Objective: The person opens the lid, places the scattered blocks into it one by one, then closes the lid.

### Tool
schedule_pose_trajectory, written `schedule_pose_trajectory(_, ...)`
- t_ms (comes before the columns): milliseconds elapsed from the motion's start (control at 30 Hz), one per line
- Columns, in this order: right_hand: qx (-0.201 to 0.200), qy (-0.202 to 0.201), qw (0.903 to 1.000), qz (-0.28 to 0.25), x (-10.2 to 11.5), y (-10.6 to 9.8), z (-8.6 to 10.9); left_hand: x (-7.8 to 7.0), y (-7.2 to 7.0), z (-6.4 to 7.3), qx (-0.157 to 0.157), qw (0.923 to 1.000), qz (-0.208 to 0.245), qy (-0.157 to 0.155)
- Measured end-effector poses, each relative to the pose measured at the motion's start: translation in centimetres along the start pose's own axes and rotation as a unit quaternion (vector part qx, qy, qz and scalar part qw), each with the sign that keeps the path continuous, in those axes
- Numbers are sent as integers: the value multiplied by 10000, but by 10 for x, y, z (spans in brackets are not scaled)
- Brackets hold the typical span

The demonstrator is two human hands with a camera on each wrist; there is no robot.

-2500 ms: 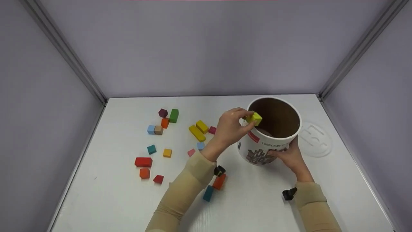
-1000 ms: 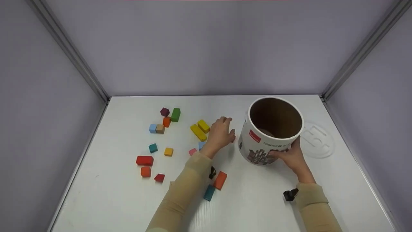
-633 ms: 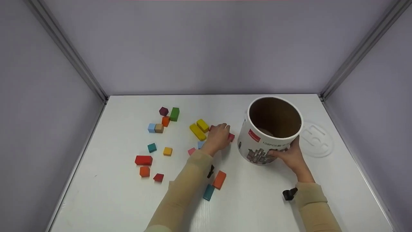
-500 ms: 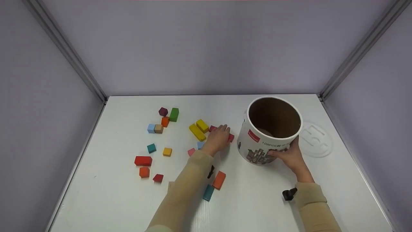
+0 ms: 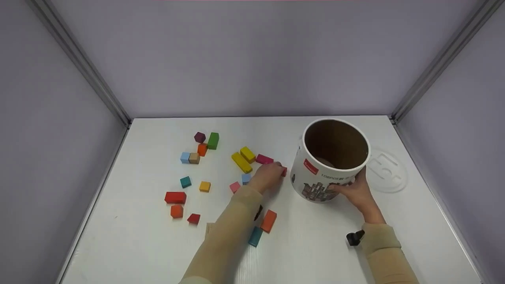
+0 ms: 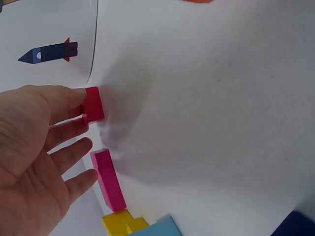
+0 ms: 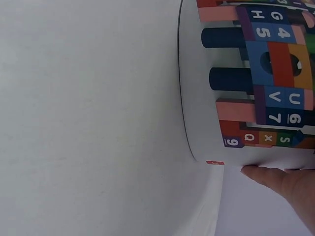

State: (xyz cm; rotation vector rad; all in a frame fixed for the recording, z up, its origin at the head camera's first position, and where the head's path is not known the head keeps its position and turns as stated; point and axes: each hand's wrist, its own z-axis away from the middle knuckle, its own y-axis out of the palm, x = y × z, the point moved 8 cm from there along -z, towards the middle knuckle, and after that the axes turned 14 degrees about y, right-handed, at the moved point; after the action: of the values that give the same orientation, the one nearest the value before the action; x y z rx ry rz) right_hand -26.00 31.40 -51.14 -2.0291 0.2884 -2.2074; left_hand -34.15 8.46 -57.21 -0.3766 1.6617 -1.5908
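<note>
My left hand (image 5: 267, 176) is low over the table beside the bucket, pinching a small red block (image 5: 284, 171) between thumb and fingertip. The left wrist view shows that red block (image 6: 93, 104) at the thumb tip, the other fingers loosely spread. A magenta block (image 6: 108, 179) lies just past those fingers. With thumb on the front wall and fingers round the side, my right hand (image 5: 357, 193) grips a white printed bucket (image 5: 302, 177), which has its mouth uncovered. Up close in the right wrist view, the bucket wall (image 7: 197, 73) carries pictures of lettered and numbered blocks.
Two yellow blocks (image 5: 241, 162) lie left of the magenta one. More coloured blocks are scattered leftward, including a red one (image 5: 175, 197) and a green one (image 5: 213, 141). Orange (image 5: 268, 221) and teal (image 5: 255, 236) blocks lie near the left forearm. A clear lid (image 5: 388, 171) lies right of the bucket.
My left hand held a yellow block at the bucket's rim; it came down without it to the table, then shifted slightly nearer me, uncovering the magenta block. The right hand kept its grip.
</note>
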Motion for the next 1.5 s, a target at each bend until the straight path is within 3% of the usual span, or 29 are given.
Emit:
schedule_pose_trajectory(133, -1, 59, 10000, 30, -1, 1, -1, 2, 0, 0, 25, 9996, 266, -92)
schedule_pose_trajectory(233, -8, 117, 9999, 39, -2, 1, -1, 7, 1, 4, -65, 9944, 995, -357)
schedule_pose_trajectory(367, -25, 130, 9999, 83, -3, 2, -1, 13, -2, 9, -297, 9873, 1458, -562)
schedule_pose_trajectory(667, -13, -120, 9998, 131, 2, 3, -4, 15, -4, 6, -204, 9976, 590, -304)
schedule_pose_trajectory(1067, 314, 55, 9994, 110, -16, -2, -21, 18, -11, 15, -415, 9943, 924, -340)
schedule_pose_trajectory(1267, 313, -132, 9994, 37, -12, -4, -19, 15, -27, 20, -509, 9955, 779, -183)
schedule_pose_trajectory(1400, 216, -155, 9996, -12, 2, -1, -8, 3, -44, 27, -614, 9955, 715, -84)
schedule_pose_trajectory(1500, 167, -218, 9996, 29, 7, 0, -7, -10, -59, 34, -895, 9923, 857, 31)
